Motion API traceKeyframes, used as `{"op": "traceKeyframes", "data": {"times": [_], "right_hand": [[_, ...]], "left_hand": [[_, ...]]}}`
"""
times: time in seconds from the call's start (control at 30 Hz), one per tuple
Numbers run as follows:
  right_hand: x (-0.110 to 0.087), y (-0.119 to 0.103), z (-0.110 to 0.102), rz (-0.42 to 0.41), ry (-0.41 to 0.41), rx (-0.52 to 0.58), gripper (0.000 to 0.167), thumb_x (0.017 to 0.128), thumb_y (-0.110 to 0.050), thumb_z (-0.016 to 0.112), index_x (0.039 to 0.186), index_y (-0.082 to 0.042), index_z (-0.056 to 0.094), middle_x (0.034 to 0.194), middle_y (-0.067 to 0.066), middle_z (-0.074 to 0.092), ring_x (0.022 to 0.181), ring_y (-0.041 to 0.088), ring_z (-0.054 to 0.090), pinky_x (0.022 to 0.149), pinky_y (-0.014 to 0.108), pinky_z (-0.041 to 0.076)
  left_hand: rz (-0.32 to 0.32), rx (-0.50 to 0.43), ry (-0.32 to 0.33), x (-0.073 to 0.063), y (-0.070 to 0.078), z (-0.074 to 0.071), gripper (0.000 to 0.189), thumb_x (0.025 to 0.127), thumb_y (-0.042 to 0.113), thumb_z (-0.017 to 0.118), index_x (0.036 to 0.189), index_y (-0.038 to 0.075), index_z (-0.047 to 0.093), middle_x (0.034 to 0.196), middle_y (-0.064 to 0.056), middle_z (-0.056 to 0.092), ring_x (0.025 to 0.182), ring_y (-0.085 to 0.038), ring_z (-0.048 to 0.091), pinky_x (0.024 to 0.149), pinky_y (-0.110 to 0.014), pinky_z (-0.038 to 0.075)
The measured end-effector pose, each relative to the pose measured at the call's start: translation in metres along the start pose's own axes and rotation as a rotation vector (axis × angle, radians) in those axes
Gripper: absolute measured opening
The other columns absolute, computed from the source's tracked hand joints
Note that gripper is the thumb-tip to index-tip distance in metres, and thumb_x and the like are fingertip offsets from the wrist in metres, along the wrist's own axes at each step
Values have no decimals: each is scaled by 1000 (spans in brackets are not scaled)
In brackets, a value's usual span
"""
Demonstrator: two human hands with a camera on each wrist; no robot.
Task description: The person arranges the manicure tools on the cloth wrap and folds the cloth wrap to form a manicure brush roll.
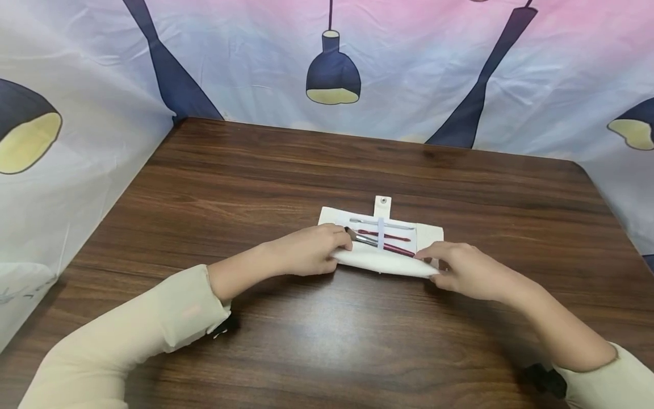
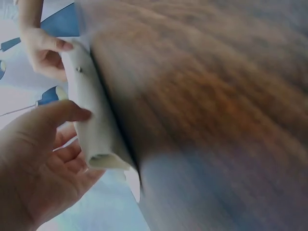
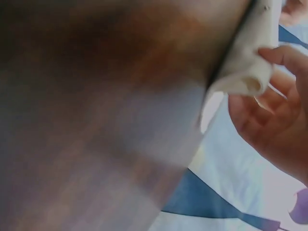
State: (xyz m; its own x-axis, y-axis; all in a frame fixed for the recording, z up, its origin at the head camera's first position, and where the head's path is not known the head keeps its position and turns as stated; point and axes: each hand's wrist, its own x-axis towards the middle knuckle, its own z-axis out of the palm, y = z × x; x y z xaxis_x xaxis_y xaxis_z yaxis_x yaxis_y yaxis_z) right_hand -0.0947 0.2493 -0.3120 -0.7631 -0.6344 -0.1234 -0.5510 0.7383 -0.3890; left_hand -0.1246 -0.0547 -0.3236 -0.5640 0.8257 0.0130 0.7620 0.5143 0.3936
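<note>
A white fabric tool case (image 1: 375,261) lies in the middle of the table, its near side folded over into a roll. A pale elastic band (image 1: 380,233) crosses several slim tools inside: a silver metal one (image 1: 378,223), a red one (image 1: 385,235), and others partly covered by the roll. My left hand (image 1: 314,248) grips the roll's left end, thumb on the outer face in the left wrist view. The right hand (image 1: 467,270) holds the other end between thumb and fingers. A snap strap (image 1: 382,207) extends from the far edge. A metal snap (image 2: 79,70) shows on the roll.
The dark wood-grain table (image 1: 306,165) runs back to a printed cloth (image 1: 409,74) with lamp pictures, which also hangs along the left and right sides. Both wrist views are blurred over the table surface.
</note>
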Motion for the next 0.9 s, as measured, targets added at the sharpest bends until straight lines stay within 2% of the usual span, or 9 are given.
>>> {"op": "traceKeyframes", "data": {"times": [0.1, 0.23, 0.4, 0.5, 0.67, 0.8, 0.9], "right_hand": [[-4, 0, -6, 27, -118, 98, 38, 82, -7, 65, 119, -7, 59, 103, 1, 60, 75, 7, 52, 62, 26, 44], [-8, 4, -12, 35, -238, 214, 37, 86, -15, 62, 122, -8, 58, 106, 2, 61, 78, 7, 55, 67, 28, 45], [-7, 14, -15, 51, -277, 339, 36, 88, -21, 60, 122, -10, 57, 104, 0, 61, 86, 14, 57, 72, 30, 46], [-3, 23, -14, 61, -264, 413, 34, 90, -18, 57, 122, -7, 55, 107, 2, 60, 93, 18, 55, 76, 31, 45], [6, 35, -11, 69, -232, 482, 30, 91, -12, 53, 119, 0, 54, 99, 5, 61, 87, 17, 55, 75, 28, 45], [9, 39, -10, 101, -172, 466, 27, 92, -13, 54, 115, 1, 57, 97, 4, 62, 88, 17, 55, 77, 28, 45], [9, 40, -8, 120, -101, 411, 22, 92, -16, 54, 110, -3, 61, 101, 3, 61, 94, 20, 53, 79, 32, 44]], "left_hand": [[-47, -153, -66, -3, 1, -3, 25, 79, 3, 61, 104, 5, 60, 108, -3, 57, 92, -13, 53, 82, -26, 42], [-65, -318, -114, -4, -1, -5, 21, 80, 4, 62, 101, 7, 60, 93, 2, 59, 83, -8, 54, 77, -23, 44], [-81, -409, -110, -2, -7, -11, 18, 80, 5, 60, 98, 6, 59, 90, 1, 60, 87, -10, 55, 80, -24, 44], [-115, -429, -75, -1, -13, -12, 18, 82, 6, 57, 99, 4, 59, 93, 0, 60, 90, -12, 55, 83, -26, 43], [-188, -420, -16, 4, -21, -6, 17, 85, 6, 54, 101, 5, 59, 96, -2, 61, 91, -13, 54, 80, -27, 43], [-226, -349, 25, 9, -22, -1, 16, 85, 6, 54, 100, 6, 60, 92, -2, 61, 79, -11, 53, 74, -25, 43], [-242, -302, 44, 11, -20, 0, 15, 86, 7, 54, 100, 7, 61, 89, -1, 61, 73, -10, 51, 70, -24, 43]]}}
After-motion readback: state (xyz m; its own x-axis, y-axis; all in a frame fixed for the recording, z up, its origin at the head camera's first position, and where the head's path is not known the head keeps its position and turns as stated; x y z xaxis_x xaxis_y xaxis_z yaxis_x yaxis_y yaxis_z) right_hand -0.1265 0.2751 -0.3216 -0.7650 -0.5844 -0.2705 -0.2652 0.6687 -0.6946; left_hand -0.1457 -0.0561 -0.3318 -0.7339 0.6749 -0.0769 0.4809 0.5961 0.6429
